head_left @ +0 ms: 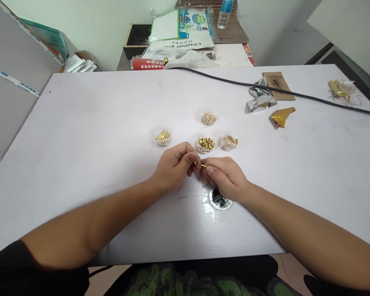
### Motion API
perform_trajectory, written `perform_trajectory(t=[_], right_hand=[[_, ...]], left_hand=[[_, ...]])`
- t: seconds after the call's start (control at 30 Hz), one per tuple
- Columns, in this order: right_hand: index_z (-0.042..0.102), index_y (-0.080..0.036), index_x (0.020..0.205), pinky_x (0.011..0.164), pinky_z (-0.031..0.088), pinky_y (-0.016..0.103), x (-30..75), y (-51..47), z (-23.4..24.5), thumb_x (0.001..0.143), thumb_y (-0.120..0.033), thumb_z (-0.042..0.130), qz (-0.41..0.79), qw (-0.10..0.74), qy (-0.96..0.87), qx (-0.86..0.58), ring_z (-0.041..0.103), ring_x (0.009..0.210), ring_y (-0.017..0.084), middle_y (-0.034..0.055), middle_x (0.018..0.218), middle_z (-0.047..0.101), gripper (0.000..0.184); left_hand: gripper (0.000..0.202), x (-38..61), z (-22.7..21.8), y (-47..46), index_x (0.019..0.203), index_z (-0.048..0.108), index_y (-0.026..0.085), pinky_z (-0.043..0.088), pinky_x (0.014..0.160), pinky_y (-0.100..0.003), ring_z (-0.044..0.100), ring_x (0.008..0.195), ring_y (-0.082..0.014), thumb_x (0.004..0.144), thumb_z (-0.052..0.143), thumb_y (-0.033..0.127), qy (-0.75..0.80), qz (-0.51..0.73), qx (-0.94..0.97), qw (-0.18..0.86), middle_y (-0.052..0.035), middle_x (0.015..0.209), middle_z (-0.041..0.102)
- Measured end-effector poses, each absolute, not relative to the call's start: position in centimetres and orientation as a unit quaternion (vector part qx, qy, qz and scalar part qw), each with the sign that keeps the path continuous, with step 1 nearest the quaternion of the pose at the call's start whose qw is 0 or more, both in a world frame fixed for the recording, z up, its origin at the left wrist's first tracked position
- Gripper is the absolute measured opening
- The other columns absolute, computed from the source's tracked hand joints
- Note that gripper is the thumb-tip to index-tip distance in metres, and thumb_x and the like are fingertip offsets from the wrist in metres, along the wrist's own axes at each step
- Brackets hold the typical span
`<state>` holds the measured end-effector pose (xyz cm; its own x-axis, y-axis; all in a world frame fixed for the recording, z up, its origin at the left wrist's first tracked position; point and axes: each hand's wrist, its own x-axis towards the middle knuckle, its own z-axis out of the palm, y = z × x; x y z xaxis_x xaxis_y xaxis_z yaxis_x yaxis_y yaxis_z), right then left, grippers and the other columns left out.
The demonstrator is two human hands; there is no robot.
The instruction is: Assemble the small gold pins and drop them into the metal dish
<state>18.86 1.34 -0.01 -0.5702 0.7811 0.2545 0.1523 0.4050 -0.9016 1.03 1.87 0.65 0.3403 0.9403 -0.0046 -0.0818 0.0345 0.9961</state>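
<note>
My two hands nearly meet over the white table. My right hand point(228, 174) is closed, thumb and finger pinching a thin gold-coloured metal pin point(204, 165) that points toward the left hand. A pinch also closes the fingers of my left hand point(175, 164); a speck of gold shows at its fingertips, too small to name. Just beyond the hands stands a clear cup of short gold metal pieces point(205, 145). To its right is a cup of mixed gold pieces point(228, 142), behind it a cup of paler pieces point(209, 118), and farther left a cup of long gold pins point(163, 138).
A round grommet point(220, 199) lies under my right wrist. A black cable point(216, 77) crosses the table's far right, near silver foil point(261, 102), gold foil point(283, 116), brown cardboard point(279, 85) and a plastic bag point(342, 90). Behind stands a water bottle point(225, 14).
</note>
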Motion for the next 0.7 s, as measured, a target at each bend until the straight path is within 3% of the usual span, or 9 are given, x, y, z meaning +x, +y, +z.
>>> perform_trajectory(t=[0.43,0.7], right_hand=[[0.046,-0.018,0.066,0.049,0.036,0.024,18.94,1.33,-0.07,0.097,-0.025,0.036,0.446,0.342,-0.765,-0.315,0.044,0.050,0.010,-0.0012,0.055,0.049,0.034],[0.043,-0.018,0.065,0.050,0.038,0.024,18.95,1.40,-0.15,0.098,-0.026,0.037,0.451,0.360,-0.753,-0.316,0.048,0.051,0.011,-0.0010,0.055,0.049,0.034]], left_hand=[[0.041,0.90,0.91,2.04,0.071,0.056,0.014,0.042,0.046,-0.019,0.050,0.049,-0.0064,0.079,0.072,0.051,0.395,0.431,0.506,0.635,0.0012,0.057,0.057],[0.030,0.83,0.73,2.30,0.079,0.058,0.013,0.049,0.052,-0.020,0.057,0.053,-0.0077,0.080,0.075,0.038,0.344,0.424,0.491,0.678,0.0005,0.061,0.061]])
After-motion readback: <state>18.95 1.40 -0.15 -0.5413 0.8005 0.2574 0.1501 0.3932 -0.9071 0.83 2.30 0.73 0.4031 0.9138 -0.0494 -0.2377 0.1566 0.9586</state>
